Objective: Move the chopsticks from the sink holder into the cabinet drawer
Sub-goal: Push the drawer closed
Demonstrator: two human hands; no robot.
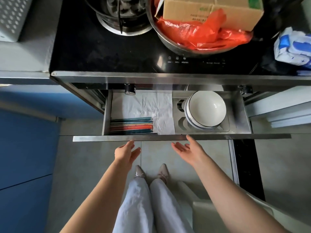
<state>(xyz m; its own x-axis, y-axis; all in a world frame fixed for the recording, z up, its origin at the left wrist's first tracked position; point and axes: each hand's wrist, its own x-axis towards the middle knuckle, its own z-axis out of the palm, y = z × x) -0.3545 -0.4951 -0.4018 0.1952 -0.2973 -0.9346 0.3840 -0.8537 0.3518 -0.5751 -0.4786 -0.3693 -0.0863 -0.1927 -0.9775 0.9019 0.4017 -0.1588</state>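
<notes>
The steel cabinet drawer [181, 137] stands pulled out under the black stove. Several coloured chopsticks [132, 126], teal, orange and beige, lie side by side in its front left corner on white paper. My left hand [126, 152] hovers just below the drawer's front panel, fingers apart and empty, fingertips near the panel edge. My right hand [188, 149] is also open and empty, palm turned inward, its fingertips touching or almost touching the front panel. The sink holder is out of view.
Stacked white bowls [207, 109] sit in the drawer's right rack. On the stovetop stand a steel basin [170, 42] with red plastic and a cardboard box [212, 12], and a pot [121, 12]. Blue cabinet fronts [25, 148] are at left; my feet are on the tiled floor.
</notes>
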